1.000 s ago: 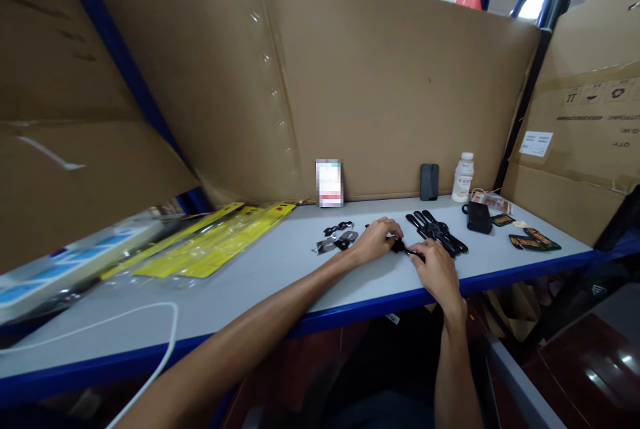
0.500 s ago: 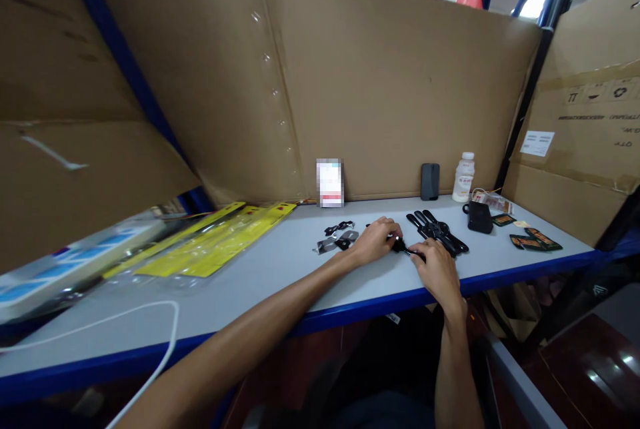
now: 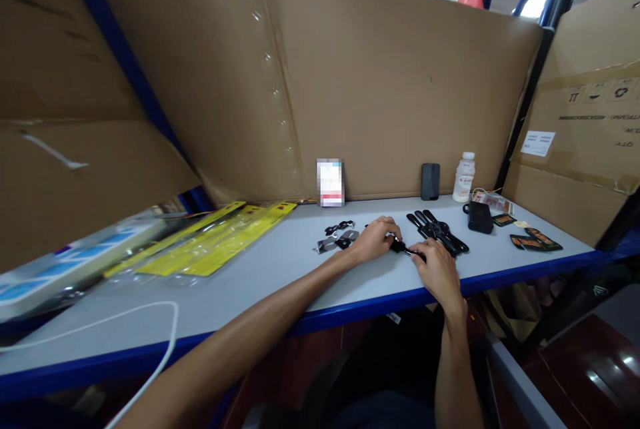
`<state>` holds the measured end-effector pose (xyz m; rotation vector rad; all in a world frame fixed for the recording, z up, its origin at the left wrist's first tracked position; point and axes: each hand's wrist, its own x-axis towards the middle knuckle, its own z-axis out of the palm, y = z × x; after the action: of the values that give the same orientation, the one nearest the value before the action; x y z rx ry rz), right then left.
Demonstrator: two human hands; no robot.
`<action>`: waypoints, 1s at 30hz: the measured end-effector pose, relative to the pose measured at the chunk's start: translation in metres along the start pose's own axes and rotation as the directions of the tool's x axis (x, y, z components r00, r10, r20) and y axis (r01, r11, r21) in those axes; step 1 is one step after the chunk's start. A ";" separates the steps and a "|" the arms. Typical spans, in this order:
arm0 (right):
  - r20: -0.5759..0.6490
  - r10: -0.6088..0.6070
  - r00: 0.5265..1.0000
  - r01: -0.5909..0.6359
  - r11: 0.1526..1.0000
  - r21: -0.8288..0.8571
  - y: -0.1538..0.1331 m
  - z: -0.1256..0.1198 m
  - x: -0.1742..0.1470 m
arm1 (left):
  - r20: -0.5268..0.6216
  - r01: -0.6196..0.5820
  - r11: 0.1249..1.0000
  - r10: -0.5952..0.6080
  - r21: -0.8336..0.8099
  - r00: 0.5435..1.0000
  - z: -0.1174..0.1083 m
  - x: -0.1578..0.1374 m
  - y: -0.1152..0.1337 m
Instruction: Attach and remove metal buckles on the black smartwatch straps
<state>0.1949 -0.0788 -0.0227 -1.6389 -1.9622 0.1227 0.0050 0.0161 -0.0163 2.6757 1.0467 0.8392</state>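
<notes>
A slim black piece shaped like a handle [image 3: 399,245] lies between my two hands, just over the grey tabletop [image 3: 280,282]. My left hand [image 3: 376,240] has its fingers closed on the wider left end. My right hand [image 3: 436,269] grips the narrow right end, which its fingers partly hide. What kind of tool it belongs to is too small to tell. Just beyond my right hand lies a pile of several black handle-like pieces [image 3: 434,229]. Left of my left hand are small black and shiny metal parts [image 3: 331,243].
Yellow cards with clear plastic packs [image 3: 220,249] lie at the left beside a white and blue box [image 3: 85,259]. A phone with a lit screen [image 3: 331,182], a dark phone [image 3: 430,181] and a bottle [image 3: 464,177] stand along the cardboard wall [image 3: 380,96]. A black case [image 3: 480,217] sits at right.
Both hands stay in nearly the same place with the black handle piece between them. Its left end has turned slightly in the left fingers.
</notes>
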 end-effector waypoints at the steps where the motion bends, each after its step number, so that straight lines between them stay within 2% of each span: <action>1: 0.001 0.002 1.000 -0.002 1.000 -0.003 0.000 0.000 0.000 | 0.006 -0.007 1.000 0.007 -0.019 1.000 0.000 0.000 0.001; 4: 0.005 0.013 1.000 -0.013 1.000 -0.012 0.000 0.000 0.000 | -0.036 0.057 0.998 -0.058 -0.031 0.998 0.000 0.000 0.001; 7: 0.006 0.012 1.000 -0.012 1.000 -0.015 0.000 0.001 0.000 | -0.096 0.147 0.989 -0.144 0.025 0.985 0.002 0.000 0.001; 13: 0.010 0.003 1.000 -0.003 1.000 -0.006 0.001 0.000 0.000 | -0.034 0.052 0.997 -0.051 0.053 0.998 0.000 0.000 0.000; 19: 0.040 -0.010 0.999 0.014 0.995 -0.101 -0.001 0.000 -0.002 | -0.055 0.162 0.981 -0.157 0.105 0.986 -0.008 0.002 -0.007; 22: 0.062 -0.026 0.998 0.035 0.991 -0.132 0.000 0.001 -0.002 | -0.012 0.169 0.977 -0.169 0.133 0.986 -0.010 0.002 -0.010; 30: 0.076 -0.039 0.996 0.049 0.990 -0.132 0.002 0.003 -0.001 | -0.021 0.153 0.983 -0.151 0.103 0.988 -0.009 0.000 -0.014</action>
<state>0.1955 -0.0783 -0.0269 -1.6952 -2.1009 0.0346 -0.0079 0.0257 -0.0128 2.6346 1.3138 0.7948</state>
